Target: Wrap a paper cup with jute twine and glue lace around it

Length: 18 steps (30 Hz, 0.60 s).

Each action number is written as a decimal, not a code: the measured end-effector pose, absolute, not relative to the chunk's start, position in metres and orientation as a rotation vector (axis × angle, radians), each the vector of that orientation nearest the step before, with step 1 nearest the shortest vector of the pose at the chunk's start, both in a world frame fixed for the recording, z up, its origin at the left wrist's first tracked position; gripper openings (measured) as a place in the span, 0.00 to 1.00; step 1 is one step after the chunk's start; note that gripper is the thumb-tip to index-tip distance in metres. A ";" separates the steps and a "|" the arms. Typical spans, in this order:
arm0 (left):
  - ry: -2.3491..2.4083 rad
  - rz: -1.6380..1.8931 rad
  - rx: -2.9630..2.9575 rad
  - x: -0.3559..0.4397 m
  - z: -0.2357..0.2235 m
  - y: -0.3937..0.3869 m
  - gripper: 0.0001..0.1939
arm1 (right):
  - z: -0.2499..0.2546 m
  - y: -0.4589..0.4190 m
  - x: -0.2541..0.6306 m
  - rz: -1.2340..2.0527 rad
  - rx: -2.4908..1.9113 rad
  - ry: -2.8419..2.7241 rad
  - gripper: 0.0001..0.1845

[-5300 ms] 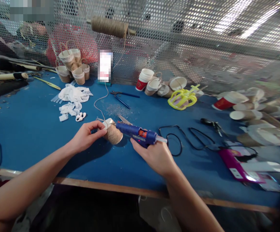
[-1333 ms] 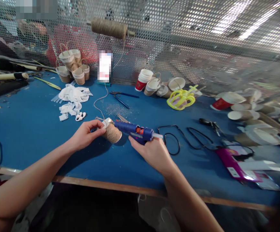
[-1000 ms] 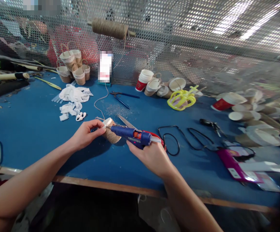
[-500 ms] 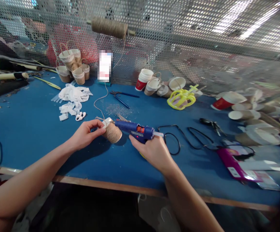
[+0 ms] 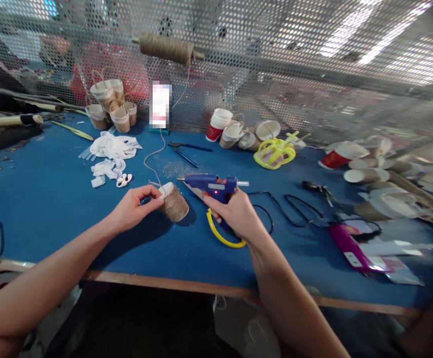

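Observation:
My left hand (image 5: 142, 205) pinches the white rim of a paper cup (image 5: 175, 203) wrapped in brown twine, which lies tilted just over the blue table. A strand of twine (image 5: 150, 158) runs from the cup's rim toward the back of the table. In my right hand (image 5: 235, 211) is a blue glue gun (image 5: 211, 184) with a lit red light and a clear glue stick at its rear. Its nozzle points left, above the cup and apart from it. Scissors with a yellow handle (image 5: 224, 239) lie under my right hand, partly hidden.
A twine spool (image 5: 166, 48) hangs on the mesh panel. Twine-wrapped cups (image 5: 106, 102), white lace (image 5: 112, 146), blue-handled pliers (image 5: 190, 147) and stacked paper cups (image 5: 219, 124) stand or lie behind my hands. To the right are a black cord (image 5: 302, 209) and a purple power strip (image 5: 351, 252).
The glue gun has lifted off the cup's rim area and moved up and to the right, uncovering the yellow scissor handle. My left hand still holds the cup in place.

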<state>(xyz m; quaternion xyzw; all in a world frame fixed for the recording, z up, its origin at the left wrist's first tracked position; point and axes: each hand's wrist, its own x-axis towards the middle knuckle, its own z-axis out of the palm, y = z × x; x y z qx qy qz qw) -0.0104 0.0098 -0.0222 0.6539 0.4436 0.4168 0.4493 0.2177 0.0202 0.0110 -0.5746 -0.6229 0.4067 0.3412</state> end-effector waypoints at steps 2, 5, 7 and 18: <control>1.098 1.034 1.620 -0.010 -0.021 0.009 0.07 | 0.010 0.029 0.224 1.072 -1.501 -1.540 0.08; 1.086 1.041 1.621 -0.010 -0.019 0.009 0.07 | 0.005 0.047 0.237 0.998 -1.580 -1.483 0.07; 1.084 1.047 1.625 -0.010 -0.017 0.009 0.07 | 0.000 0.060 0.246 0.936 -1.674 -1.476 0.06; 1.048 1.038 1.671 -0.011 -0.017 0.008 0.08 | -0.015 0.092 0.256 0.637 -2.006 -1.713 0.16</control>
